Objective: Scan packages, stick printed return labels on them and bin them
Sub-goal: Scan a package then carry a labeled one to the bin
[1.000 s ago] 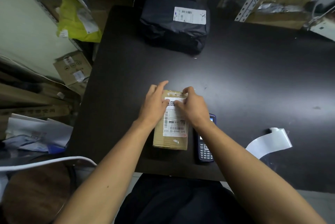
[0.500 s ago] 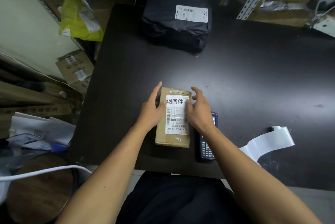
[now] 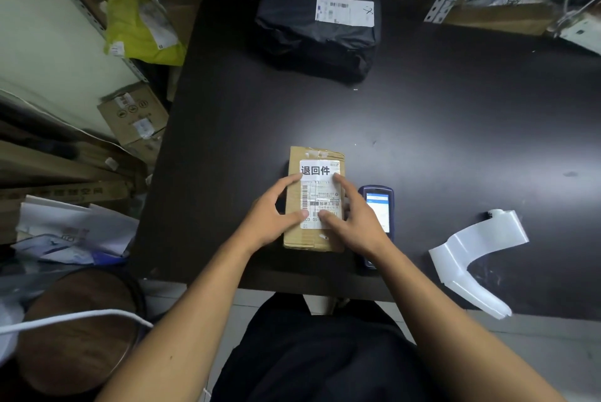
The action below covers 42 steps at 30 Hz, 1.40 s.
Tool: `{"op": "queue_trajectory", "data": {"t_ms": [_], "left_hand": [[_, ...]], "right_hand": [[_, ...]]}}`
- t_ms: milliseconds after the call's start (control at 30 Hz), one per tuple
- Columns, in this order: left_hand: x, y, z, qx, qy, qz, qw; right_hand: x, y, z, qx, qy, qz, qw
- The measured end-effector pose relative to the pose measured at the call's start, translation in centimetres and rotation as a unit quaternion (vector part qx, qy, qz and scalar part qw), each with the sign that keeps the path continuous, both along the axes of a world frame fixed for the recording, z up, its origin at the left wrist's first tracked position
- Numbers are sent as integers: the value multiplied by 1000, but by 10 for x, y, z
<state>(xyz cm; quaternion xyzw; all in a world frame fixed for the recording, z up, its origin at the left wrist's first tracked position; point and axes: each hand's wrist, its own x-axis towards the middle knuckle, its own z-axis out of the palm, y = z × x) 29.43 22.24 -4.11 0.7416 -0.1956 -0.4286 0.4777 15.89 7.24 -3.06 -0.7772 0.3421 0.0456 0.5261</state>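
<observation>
At the frame's centre, the label (image 3: 320,193) lay stuck on the box (image 3: 313,200); left hand (image 3: 271,218) and right hand (image 3: 353,219), fingers spread, pressed it flat. Binning remained; the black parcel (image 3: 317,27) waited.

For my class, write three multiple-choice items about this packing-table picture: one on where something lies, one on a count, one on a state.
1. Where does the handheld scanner lie?
A. On the black bag
B. On the table, just right of the cardboard box
C. On the floor

2. How many parcels are on the dark table?
A. Two
B. Four
C. Six

3. What is the state of the return label?
A. Rolled up beside the box
B. Lying on the scanner
C. Stuck flat on the box top

Answers:
1 B: the scanner sits on the table by the right edge of the cardboard box, partly under the right hand.
2 A: only the box and the black bag are on it.
3 C: the label lies flat on the box, with the left hand and right hand touching it.
</observation>
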Motion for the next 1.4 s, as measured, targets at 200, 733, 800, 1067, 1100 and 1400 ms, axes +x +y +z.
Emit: {"op": "queue_trajectory", "data": {"t_ms": [200, 733, 800, 1067, 1100, 1400], "left_hand": [[-25, 21, 8, -8, -25, 48, 999], [-190, 153, 36, 6, -66, 296, 953], [-210, 176, 37, 7, -68, 330, 941], [-298, 276, 44, 21, -62, 484, 872], [-310, 292, 44, 24, -65, 503, 861], [-417, 436, 33, 13, -71, 620, 781]], "right_hand": [[-13, 12, 9, -17, -29, 40, 999], [-79, 102, 20, 5, -57, 308, 950], [-83, 124, 23, 4, -65, 346, 936], [-108, 237, 24, 16, -74, 476, 876], [-112, 256, 24, 21, -70, 496, 865], [-170, 425, 17, 91, -59, 592, 799]]}}
